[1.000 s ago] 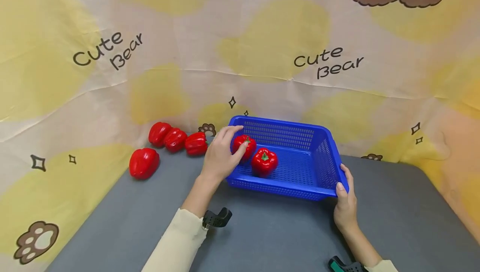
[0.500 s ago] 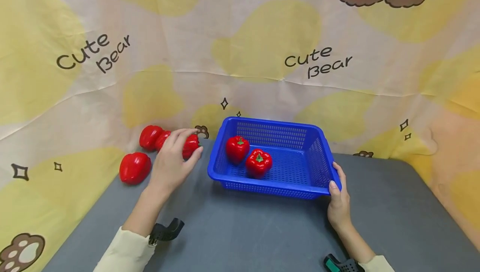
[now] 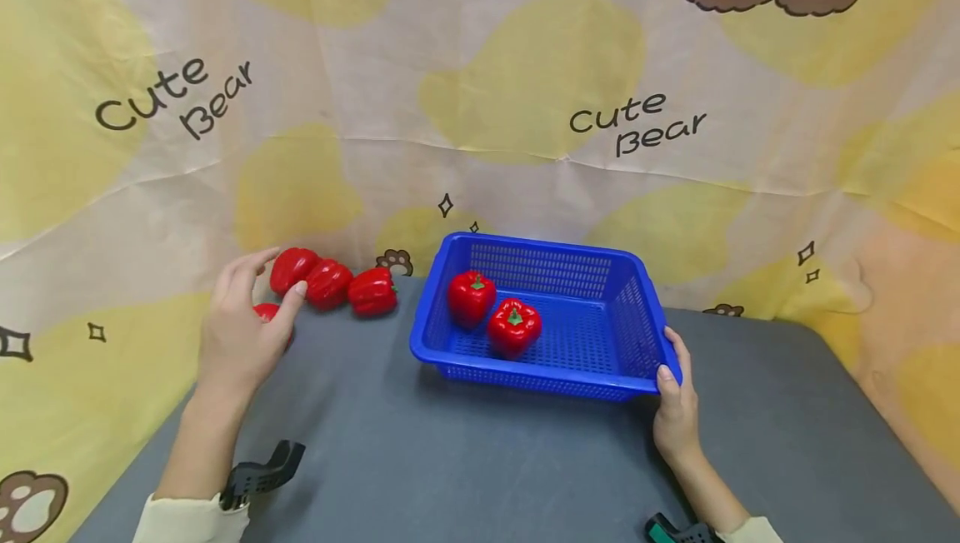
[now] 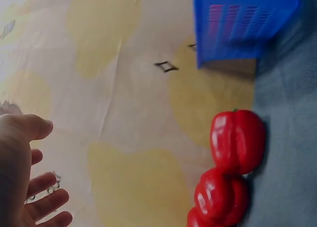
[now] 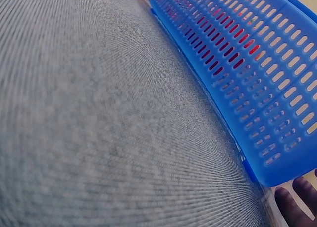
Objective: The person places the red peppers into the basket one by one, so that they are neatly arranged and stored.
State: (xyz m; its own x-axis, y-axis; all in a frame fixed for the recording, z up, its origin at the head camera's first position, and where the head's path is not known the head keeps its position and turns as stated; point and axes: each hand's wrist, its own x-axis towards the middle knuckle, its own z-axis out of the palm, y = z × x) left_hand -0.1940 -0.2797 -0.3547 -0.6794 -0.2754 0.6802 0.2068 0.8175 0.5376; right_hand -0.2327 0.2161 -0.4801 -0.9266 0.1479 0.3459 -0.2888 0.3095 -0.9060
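My left hand (image 3: 243,331) is over a red bell pepper (image 3: 266,311) at the left, which it mostly hides. In the left wrist view its fingers (image 4: 47,202) are spread and hold nothing. My right hand (image 3: 678,418) grips the right end of a blue plastic basket (image 3: 577,339), its thumb on the rim. Inside the basket's left part sit two red bell peppers, one farther back (image 3: 472,298) and one nearer (image 3: 514,328), green stems upward. Outside, three more red peppers lie in a row: a left one (image 3: 292,271), a middle one (image 3: 328,284) and a right one (image 3: 372,291).
A grey tabletop (image 3: 480,460) stretches in front of the basket. Behind it hangs a cream and yellow printed cloth (image 3: 525,93), close to the back peppers and the basket. Black straps sit on the left wrist (image 3: 262,472) and right wrist (image 3: 678,529).
My left hand has moved from the basket's left end, past the row of peppers, to the pepper at the far left. My right hand still holds the basket, and the head view has shifted slightly.
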